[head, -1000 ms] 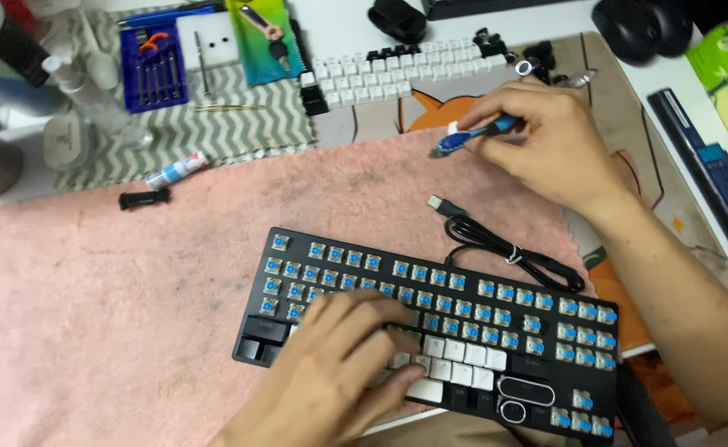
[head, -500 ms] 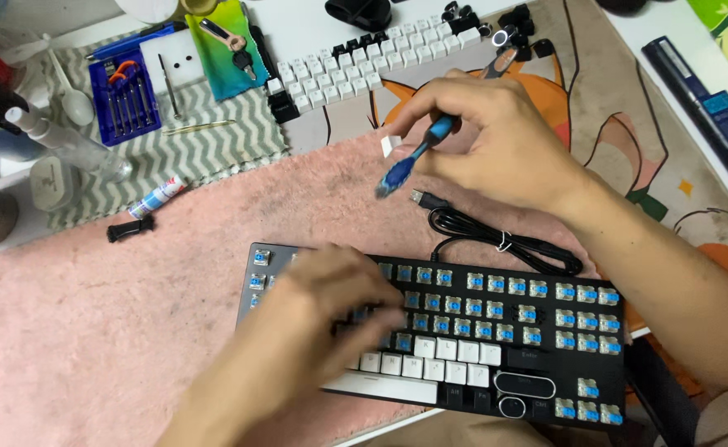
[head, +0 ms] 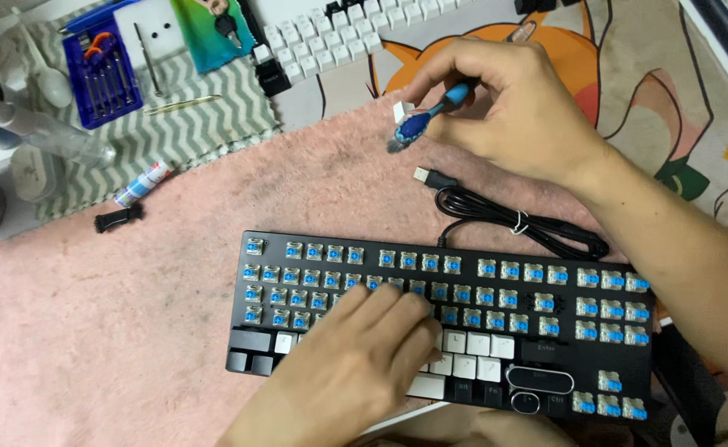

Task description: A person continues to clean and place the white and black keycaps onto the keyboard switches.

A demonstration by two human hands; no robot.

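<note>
On the pink mat (head: 116, 331), black keyboard (head: 463, 331) lying flat, taken as landmark; most keycaps off, blue switches exposed, a few white and black caps left along its near rows. Left hand (head: 356, 364) resting palm down on the keyboard's near middle, fingers loosely curled over the remaining white caps, grasping nothing. Right hand (head: 513, 108) raised beyond the keyboard's far edge, well clear of it, fingers pinched around a blue brush (head: 430, 120), bristle end pointing left; small white keycap (head: 403, 112) seen at the brush head, touching or just behind, cannot tell which. Black cable (head: 505, 219) with plug lying just beyond the keyboard's far edge. Farther beyond, row of loose white keycaps (head: 331, 41). Beyond the keyboard's far left corner, blue screwdriver case (head: 99, 79), tweezers (head: 182, 103), small tube (head: 142, 184), black keycap puller (head: 117, 218)
</note>
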